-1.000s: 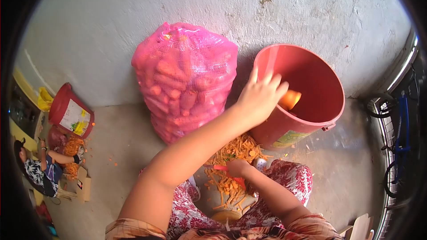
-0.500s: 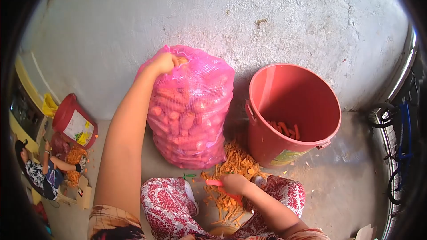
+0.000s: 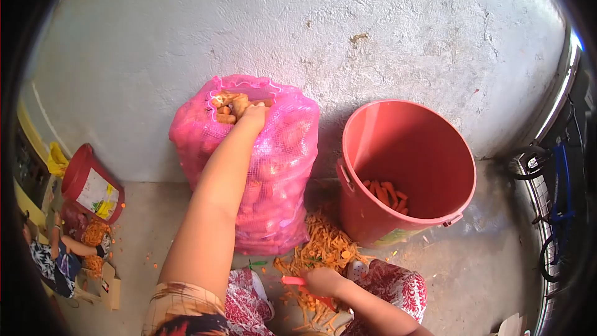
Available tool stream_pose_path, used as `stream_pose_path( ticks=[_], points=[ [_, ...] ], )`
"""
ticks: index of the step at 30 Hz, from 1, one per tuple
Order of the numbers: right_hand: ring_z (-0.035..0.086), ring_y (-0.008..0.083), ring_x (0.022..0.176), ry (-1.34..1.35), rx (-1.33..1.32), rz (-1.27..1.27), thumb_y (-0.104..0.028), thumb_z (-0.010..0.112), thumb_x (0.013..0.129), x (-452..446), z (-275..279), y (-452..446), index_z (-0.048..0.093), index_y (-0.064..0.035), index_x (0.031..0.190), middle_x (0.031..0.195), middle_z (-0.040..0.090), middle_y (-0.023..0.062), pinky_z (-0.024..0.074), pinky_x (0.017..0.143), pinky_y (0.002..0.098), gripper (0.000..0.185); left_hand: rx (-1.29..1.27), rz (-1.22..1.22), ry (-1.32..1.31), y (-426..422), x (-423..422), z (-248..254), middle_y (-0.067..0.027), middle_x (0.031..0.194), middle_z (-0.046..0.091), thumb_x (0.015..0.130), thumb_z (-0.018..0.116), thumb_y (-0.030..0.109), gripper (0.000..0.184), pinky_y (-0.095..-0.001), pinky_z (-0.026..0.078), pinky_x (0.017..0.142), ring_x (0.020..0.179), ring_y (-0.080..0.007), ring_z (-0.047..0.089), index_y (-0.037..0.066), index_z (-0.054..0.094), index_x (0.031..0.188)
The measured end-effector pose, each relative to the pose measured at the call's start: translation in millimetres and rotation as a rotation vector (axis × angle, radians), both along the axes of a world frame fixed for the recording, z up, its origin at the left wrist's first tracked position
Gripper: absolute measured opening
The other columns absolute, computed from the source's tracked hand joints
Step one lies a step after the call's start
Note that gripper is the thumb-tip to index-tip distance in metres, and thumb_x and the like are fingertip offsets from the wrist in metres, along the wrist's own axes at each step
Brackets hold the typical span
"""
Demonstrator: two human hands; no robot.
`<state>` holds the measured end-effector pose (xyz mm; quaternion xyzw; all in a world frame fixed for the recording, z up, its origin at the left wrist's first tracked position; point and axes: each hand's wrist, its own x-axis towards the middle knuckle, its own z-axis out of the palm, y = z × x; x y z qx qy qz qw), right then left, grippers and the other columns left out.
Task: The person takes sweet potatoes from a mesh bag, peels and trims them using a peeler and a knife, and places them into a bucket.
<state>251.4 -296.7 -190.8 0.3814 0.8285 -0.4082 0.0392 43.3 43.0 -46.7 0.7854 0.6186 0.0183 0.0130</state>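
Note:
A pink mesh sack [image 3: 280, 168] full of carrots stands upright against the wall, its drawn mouth open. My left hand [image 3: 254, 114] reaches into that mouth and touches the carrots [image 3: 231, 104]; its fingertips are hidden among them. Low in the middle, my right hand [image 3: 323, 281] is closed around a tool with a bright pink handle [image 3: 293, 280], whose working end is too blurred to make out. Something red shows just below this hand. Under it and in front of the sack lies a heap of orange peelings [image 3: 323, 246].
Right of the sack stands a large red bucket [image 3: 407, 112] with several peeled carrots [image 3: 387, 194] at its bottom. At far left, another person [image 3: 53, 255] sits near a red bucket [image 3: 78, 171] and more peelings [image 3: 96, 233]. A blue bicycle [image 3: 563, 199] stands behind bars at far right.
My left hand has moved right and down, from the sack's upper rim into its mouth. The mouth is wider, showing more carrots. My right hand keeps its hold; the view has shifted slightly.

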Motion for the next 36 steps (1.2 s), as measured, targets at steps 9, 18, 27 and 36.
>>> stream_pose_path(
  ticks=[9,18,27,36],
  points=[
    [0.058,0.0342,0.068,-0.061,0.032,0.008,-0.031,0.051,0.076,0,-19,15,0.046,-0.0050,0.090,0.072,0.059,0.0165,0.0455,0.059,0.0432,0.030,0.231,-0.214,0.579,82,-26,-47,-0.0172,0.108,0.050,0.083,0.037,0.026,0.035,-0.0377,0.037,0.086,0.100,-0.0318,0.048,0.005,0.049,0.109],
    [0.059,0.0329,0.070,-0.080,0.035,0.000,-0.035,0.049,0.077,-4,-12,21,0.050,-0.0056,0.090,0.074,0.060,0.0161,0.0457,0.061,0.0422,0.032,0.188,-0.074,-0.108,12,-9,44,-0.0177,0.102,0.054,0.078,0.050,0.019,0.029,-0.0358,0.042,0.081,0.090,-0.0294,0.055,0.002,0.050,0.101],
    [0.058,0.0314,0.073,-0.040,0.109,-0.126,-0.036,0.053,0.075,5,6,21,0.052,-0.0061,0.091,0.075,0.060,0.0158,0.0440,0.063,0.0415,0.034,0.133,-0.001,-1.248,-116,-39,123,-0.0078,0.098,0.051,0.077,0.058,0.009,0.037,-0.0250,0.048,0.065,0.079,-0.0157,0.056,0.003,0.042,0.110],
    [0.058,0.0277,0.068,0.448,0.089,-0.590,-0.019,0.056,0.075,20,16,12,0.053,-0.0032,0.095,0.073,0.058,0.0170,0.0432,0.062,0.0361,0.025,0.163,-0.410,-1.984,-334,-5,78,-0.0128,0.118,0.042,0.073,0.050,-0.006,0.044,-0.0335,0.048,0.082,0.112,-0.0222,0.042,0.005,0.038,0.113]
  ],
)
